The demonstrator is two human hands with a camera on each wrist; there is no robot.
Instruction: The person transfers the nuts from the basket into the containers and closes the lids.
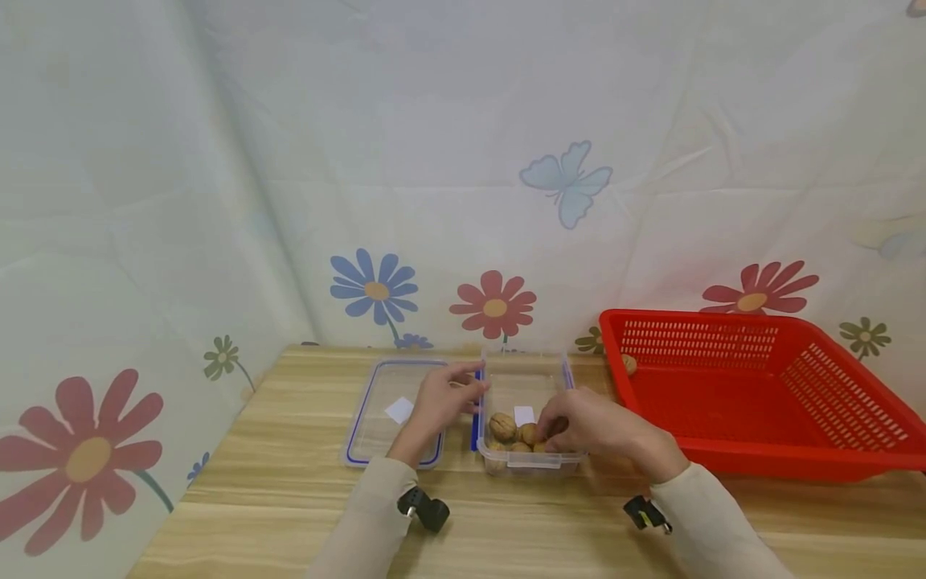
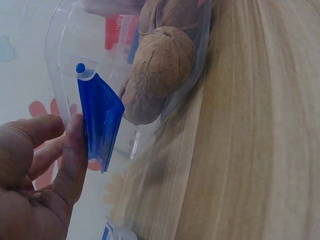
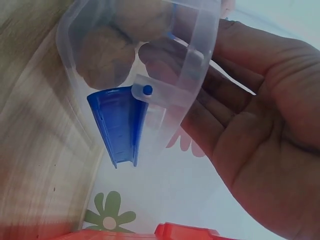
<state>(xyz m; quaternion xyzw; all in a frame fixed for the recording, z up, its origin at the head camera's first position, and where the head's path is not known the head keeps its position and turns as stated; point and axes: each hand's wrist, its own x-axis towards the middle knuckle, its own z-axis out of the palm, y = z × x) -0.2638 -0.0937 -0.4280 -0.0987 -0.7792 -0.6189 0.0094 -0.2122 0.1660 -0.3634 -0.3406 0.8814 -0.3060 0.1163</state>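
Note:
A clear plastic box (image 1: pixel 524 460) with blue side clips stands on the table. Several walnuts (image 1: pixel 502 426) lie in its near part beside a small white card (image 1: pixel 524 415). My right hand (image 1: pixel 596 426) reaches over the right wall, its fingers around a walnut (image 3: pixel 145 20); the box wall blurs that grasp in the right wrist view. At the left side, my left hand (image 1: pixel 447 398) touches the box's rim with extended fingers, close by the hanging blue clip (image 2: pixel 101 117).
Left of the box lies its clear lid (image 1: pixel 362 438) with a blue seal, a white paper piece (image 1: pixel 400 410) on it. To the right stands a red basket (image 1: pixel 723 450) with one walnut (image 1: pixel 629 365) in its left corner. A flowered curtain (image 1: pixel 434 201) hangs behind the wooden table (image 1: pixel 275 482).

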